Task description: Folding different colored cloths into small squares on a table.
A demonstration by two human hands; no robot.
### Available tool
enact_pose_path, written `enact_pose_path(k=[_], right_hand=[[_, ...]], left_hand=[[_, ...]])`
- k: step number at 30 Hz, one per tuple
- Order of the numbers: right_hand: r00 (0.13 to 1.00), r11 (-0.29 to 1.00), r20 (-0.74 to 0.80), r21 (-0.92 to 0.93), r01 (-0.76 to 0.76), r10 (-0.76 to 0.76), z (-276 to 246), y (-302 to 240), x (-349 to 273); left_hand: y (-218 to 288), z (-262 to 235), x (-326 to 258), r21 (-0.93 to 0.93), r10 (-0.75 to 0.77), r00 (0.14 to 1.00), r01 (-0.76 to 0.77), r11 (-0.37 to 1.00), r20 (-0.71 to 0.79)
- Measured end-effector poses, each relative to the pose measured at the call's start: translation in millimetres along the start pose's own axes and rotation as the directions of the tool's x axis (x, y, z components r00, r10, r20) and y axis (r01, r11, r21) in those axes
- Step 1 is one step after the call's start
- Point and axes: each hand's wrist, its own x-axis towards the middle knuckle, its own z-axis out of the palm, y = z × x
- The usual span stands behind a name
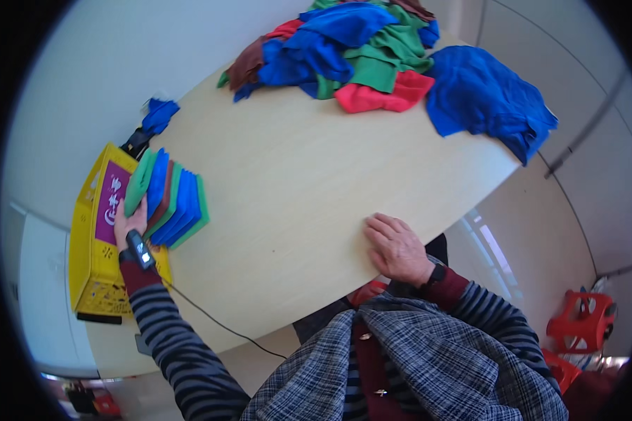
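At the left of the table, my left hand [131, 223] grips the lower end of a folded green cloth [140, 184], fingers partly hidden behind it. That cloth leans at the outer end of a row of folded cloths [180, 209] in blue, brown and green, standing on edge side by side. My right hand [397, 250] rests palm down on the table near its front edge, fingers stretched out, holding nothing.
A yellow plastic basket [95, 277] with a purple panel stands just left of the folded row. Loose blue, green, red and brown cloths [372, 52] lie heaped at the far side; a blue cloth [488, 95] spreads near the right corner. A cable [218, 321] runs from my left wrist device.
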Motion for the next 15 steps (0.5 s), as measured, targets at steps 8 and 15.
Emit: enact_pose_path(k=[8, 15], right_hand=[[0.971, 0.965, 0.237, 0.245, -0.093, 0.034, -35, 68, 26], [0.645, 0.308, 0.185, 0.76, -0.572, 0.742, -75, 254, 131]], left_hand=[[-70, 32, -79, 0.292, -0.113, 0.993, 0.116, 0.949, -0.025], [-273, 35, -212, 0.881, 0.036, 0.998, -0.067, 0.468, 0.057]])
